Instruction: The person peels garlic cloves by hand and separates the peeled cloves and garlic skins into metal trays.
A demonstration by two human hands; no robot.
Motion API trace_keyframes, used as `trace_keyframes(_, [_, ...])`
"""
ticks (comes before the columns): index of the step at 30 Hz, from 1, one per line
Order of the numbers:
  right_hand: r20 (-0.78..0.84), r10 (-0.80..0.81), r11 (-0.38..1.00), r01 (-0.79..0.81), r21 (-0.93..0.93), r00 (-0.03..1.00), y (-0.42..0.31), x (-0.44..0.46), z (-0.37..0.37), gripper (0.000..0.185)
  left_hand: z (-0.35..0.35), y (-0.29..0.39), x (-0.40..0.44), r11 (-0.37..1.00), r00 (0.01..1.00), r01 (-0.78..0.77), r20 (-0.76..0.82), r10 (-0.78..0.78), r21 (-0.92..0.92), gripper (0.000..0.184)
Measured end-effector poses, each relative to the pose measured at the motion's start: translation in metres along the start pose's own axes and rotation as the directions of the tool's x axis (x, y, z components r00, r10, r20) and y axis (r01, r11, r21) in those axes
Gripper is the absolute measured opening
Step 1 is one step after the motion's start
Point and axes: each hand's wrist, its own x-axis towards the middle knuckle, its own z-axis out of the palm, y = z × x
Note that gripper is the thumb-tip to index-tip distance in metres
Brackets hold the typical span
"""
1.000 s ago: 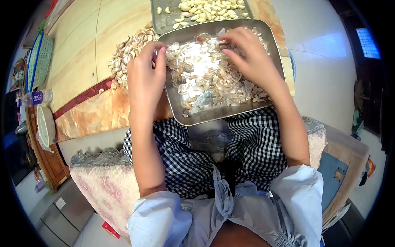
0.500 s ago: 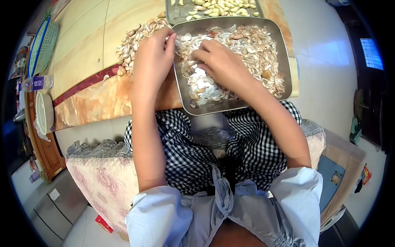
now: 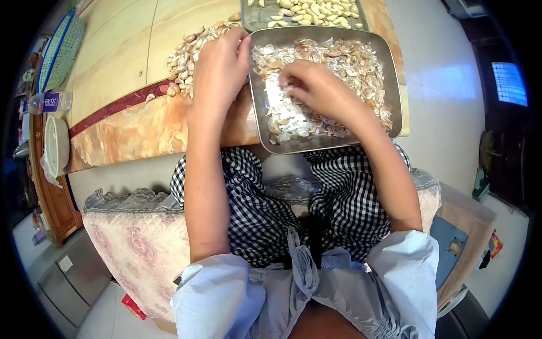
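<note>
My left hand (image 3: 223, 62) is at the upper left corner of a steel tray (image 3: 258, 121), its thumb and fingers closed at the rim. The tray holds a layer of papery garlic skins (image 3: 344, 68). My right hand (image 3: 322, 87) is over the left part of the tray, fingers curled down towards the skins; whatever they may hold is hidden. Beside my left hand, a heap of unpeeled garlic cloves (image 3: 183, 59) lies on the table. Peeled garlic cloves (image 3: 316, 12) lie in a second metal tray (image 3: 257, 21) behind the first.
The marble-patterned table (image 3: 121, 133) has a dark red stripe near its front edge. At the far left are a green basket (image 3: 63, 53), a bottle with a purple label (image 3: 52, 102) and a pale basin (image 3: 57, 144). A patterned cloth-covered seat (image 3: 135, 243) is under me.
Both trays and my left hand sit slightly further right in view. My right hand has shifted right and a little down, its fingers more curled. The view has turned slightly.
</note>
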Motion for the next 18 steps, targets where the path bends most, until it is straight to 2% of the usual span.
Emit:
trace_keyframes(2, [0.000,0.100,0.984,-0.098,0.149,0.995,0.003,-0.001,-0.010,0.009,0.000,0.003,-0.001,1.000,1.000,-0.009,-0.005,0.009,0.009,0.017])
trace_keyframes(5, [0.023,0.167,0.976,-0.169,0.136,0.986,0.003,-0.002,-0.021,0.011,0.002,0.001,-0.002,1.000,1.000,-0.025,-0.007,0.025,0.018,0.017])
trace_keyframes(6, [0.097,0.233,0.960,-0.244,0.136,0.968,0.004,-0.001,-0.023,0.022,0.002,0.001,-0.002,1.000,1.000,-0.022,-0.007,0.022,0.016,0.017])
trace_keyframes(7, [0.100,0.233,0.960,-0.245,0.134,0.967,0.006,0.000,-0.021,0.022,0.002,0.002,-0.002,1.000,1.000,-0.020,-0.006,0.020,0.007,0.017])
trace_keyframes(8, [-0.031,0.055,0.996,-0.053,0.070,0.998,0.010,0.000,-0.016,0.032,0.001,0.004,-0.002,1.000,1.000,-0.018,-0.005,0.018,-0.001,0.017])
trace_keyframes(9, [-0.148,-0.134,0.991,0.133,-0.017,0.980,0.012,0.000,-0.012,0.042,0.001,0.005,-0.002,1.000,1.000,-0.016,-0.005,0.016,-0.002,0.017])
trace_keyframes(10, [-0.147,-0.133,0.991,0.132,-0.018,0.980,0.010,0.001,-0.008,0.042,0.000,0.007,-0.002,1.000,1.000,-0.007,0.011,0.007,0.008,0.016])
trace_keyframes(12, [-0.148,-0.174,0.985,0.169,-0.046,0.974,0.003,0.004,0.002,0.059,0.000,0.008,-0.003,1.000,0.999,0.000,0.035,-0.001,0.016,0.017])
trace_keyframes(13, [-0.149,-0.168,0.986,0.164,-0.043,0.974,0.001,0.002,0.001,0.059,0.001,0.007,-0.002,1.000,1.000,-0.008,0.027,0.007,0.002,0.017])
trace_keyframes(15, [0.181,-0.060,0.994,0.043,0.098,0.982,-0.004,-0.002,-0.007,0.064,0.002,0.007,-0.003,1.000,1.000,-0.015,0.023,0.015,-0.013,0.017])
trace_keyframes(17, [0.239,-0.008,0.993,-0.021,0.120,0.971,-0.006,-0.008,-0.018,0.059,0.001,0.007,-0.002,1.000,1.000,-0.016,0.019,0.016,0.008,0.017])
trace_keyframes(18, [0.226,-0.061,0.995,0.043,0.086,0.972,-0.003,-0.012,-0.021,0.054,0.001,0.007,-0.003,1.000,1.000,-0.013,0.018,0.013,0.007,0.017])
